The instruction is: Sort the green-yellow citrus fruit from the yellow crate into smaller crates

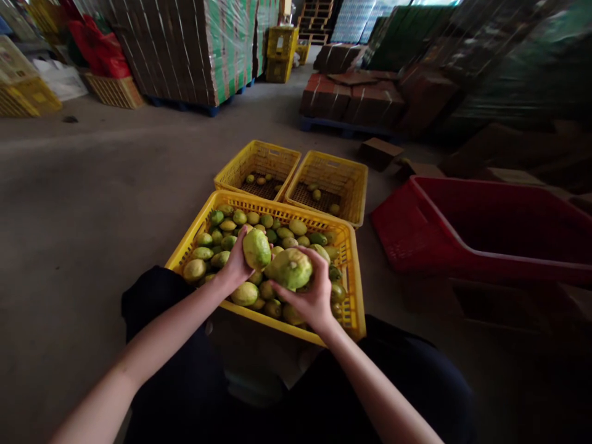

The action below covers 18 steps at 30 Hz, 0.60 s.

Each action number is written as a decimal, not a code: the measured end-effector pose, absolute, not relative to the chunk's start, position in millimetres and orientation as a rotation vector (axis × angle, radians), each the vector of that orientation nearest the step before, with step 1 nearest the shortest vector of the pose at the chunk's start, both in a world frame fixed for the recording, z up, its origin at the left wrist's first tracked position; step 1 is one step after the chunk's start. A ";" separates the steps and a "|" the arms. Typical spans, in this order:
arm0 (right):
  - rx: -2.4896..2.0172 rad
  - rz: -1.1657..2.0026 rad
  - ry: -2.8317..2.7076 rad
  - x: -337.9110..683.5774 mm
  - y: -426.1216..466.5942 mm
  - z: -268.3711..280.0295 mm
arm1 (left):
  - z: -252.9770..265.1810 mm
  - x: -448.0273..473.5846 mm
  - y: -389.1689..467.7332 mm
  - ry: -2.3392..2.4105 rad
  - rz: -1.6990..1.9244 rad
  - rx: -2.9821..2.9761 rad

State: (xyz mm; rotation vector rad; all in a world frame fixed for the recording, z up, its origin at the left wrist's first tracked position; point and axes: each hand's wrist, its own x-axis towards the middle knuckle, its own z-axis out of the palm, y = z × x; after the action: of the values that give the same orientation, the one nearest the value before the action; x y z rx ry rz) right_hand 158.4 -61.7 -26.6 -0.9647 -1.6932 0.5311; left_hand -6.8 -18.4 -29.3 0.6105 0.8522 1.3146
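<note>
My left hand (237, 261) is closed round a yellow-green lemon (256, 248). Beside it, my right hand (318, 291) grips a larger greenish lemon (290, 269) with a brownish patch on its skin. The two fruits are close together, above a yellow plastic crate (356, 277) that stands in front of my knees. Many green and yellow lemons (245, 294) fill this crate, some of them hidden under my hands.
Behind the full crate stand two yellow crates, the left one (231, 176) and the right one (361, 185), each with a few lemons inside. A red tub (398, 228) is at the right. Wrapped pallet stacks (176, 49) and flat cardboard bundles (351, 102) stand farther back.
</note>
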 end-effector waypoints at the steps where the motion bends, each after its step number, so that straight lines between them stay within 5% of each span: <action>1: -0.988 0.558 -1.655 162.4 -57.1 -24.1 | -25.3 -9.2 -17.4 0.813 1.337 0.559; 12: -0.875 0.736 -1.805 160.9 -50.0 -28.9 | -10.8 -12.8 -41.6 0.935 1.511 1.160; 18: -0.876 0.903 -1.693 158.4 -52.9 -29.4 | -14.4 -10.4 -33.5 0.838 1.439 0.681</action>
State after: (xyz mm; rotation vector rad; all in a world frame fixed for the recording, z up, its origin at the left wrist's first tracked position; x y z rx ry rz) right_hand 158.4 -52.9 -29.4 -0.8763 -1.6928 0.9028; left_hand -10.4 -33.5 -14.4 0.6814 0.8379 1.4388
